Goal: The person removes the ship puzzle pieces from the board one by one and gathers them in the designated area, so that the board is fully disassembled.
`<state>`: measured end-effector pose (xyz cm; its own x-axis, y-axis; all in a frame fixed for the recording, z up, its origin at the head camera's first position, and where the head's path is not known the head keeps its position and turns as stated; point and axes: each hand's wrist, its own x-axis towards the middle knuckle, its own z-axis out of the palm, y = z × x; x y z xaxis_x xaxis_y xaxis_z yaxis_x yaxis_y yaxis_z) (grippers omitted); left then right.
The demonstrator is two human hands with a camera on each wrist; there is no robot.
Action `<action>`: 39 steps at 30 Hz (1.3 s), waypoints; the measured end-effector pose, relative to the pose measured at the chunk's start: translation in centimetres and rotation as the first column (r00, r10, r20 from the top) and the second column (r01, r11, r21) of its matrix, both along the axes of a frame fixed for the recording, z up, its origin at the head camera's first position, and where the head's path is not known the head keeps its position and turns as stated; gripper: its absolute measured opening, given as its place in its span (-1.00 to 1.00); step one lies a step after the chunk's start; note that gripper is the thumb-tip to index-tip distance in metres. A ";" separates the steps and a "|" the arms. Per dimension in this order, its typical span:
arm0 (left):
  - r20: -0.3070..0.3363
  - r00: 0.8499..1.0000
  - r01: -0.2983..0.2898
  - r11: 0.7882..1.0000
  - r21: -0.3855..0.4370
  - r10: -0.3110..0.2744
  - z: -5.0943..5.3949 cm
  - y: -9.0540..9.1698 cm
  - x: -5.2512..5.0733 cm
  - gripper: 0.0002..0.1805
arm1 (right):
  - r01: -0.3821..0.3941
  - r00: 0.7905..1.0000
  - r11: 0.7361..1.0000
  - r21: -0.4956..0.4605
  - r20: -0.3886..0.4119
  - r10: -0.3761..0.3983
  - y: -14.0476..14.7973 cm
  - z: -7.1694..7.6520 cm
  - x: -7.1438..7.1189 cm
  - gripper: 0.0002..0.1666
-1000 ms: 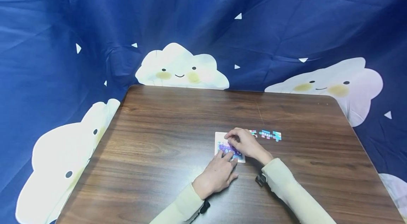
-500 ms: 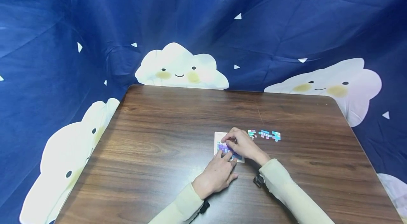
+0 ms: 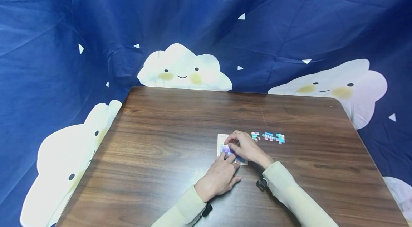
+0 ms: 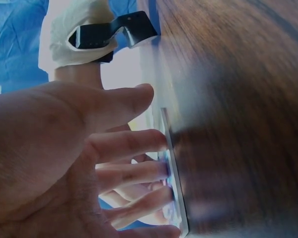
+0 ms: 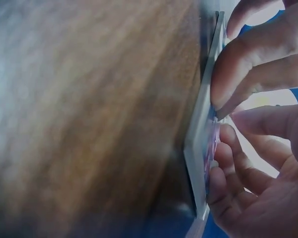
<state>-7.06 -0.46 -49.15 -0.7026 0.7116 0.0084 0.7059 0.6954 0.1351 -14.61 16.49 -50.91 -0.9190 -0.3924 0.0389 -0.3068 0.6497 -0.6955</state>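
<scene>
A small jigsaw puzzle board [image 3: 220,140] with a pale border and a purple-blue picture lies on the table under both hands. My left hand [image 3: 220,175] rests on its lower part; in the left wrist view its nearly straight fingertips touch the board [image 4: 178,191]. Over the board's upper right, my right hand [image 3: 247,147] has thumb and forefinger brought together, pinching a puzzle piece mostly hidden by the fingers. The right wrist view shows these fingertips against the board [image 5: 194,144], with the left hand's fingers [image 5: 226,173] close by.
Three loose puzzle pieces lie beyond the right hand: one piece [image 3: 255,136], a middle piece [image 3: 268,136] and a right piece [image 3: 280,138]. The brown wooden table [image 3: 167,123] backs onto a blue curtain [image 3: 206,23] with printed clouds.
My right hand has shifted slightly left and down over the board, uncovering more of the nearest loose puzzle piece. The left hand stays in place.
</scene>
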 end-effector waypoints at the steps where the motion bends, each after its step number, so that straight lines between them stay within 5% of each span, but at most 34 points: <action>1: -0.002 1.000 0.000 1.000 0.001 0.000 0.0 0.0 0.0 -0.48 | -0.006 1.000 1.000 -0.010 0.002 0.006 0.0 0.0 0.0 -0.84; 25: 0.015 1.000 0.010 1.000 0.009 -0.010 -0.4 0.0 0.0 -0.50 | 0.003 0.991 0.994 -0.105 0.135 0.011 0.0 0.0 -0.1 -0.93; 39: 0.025 1.000 0.001 1.000 0.000 -0.001 -0.2 0.0 -0.2 -0.47 | 0.094 0.986 0.987 -0.132 0.149 -0.074 1.1 0.5 -0.4 -0.94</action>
<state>-7.26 -0.45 -49.38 -0.7021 0.7121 -0.0086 0.7028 0.6948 0.1526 -14.97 17.56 -50.39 -0.9485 -0.3133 -0.0475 -0.1455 0.5636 -0.8132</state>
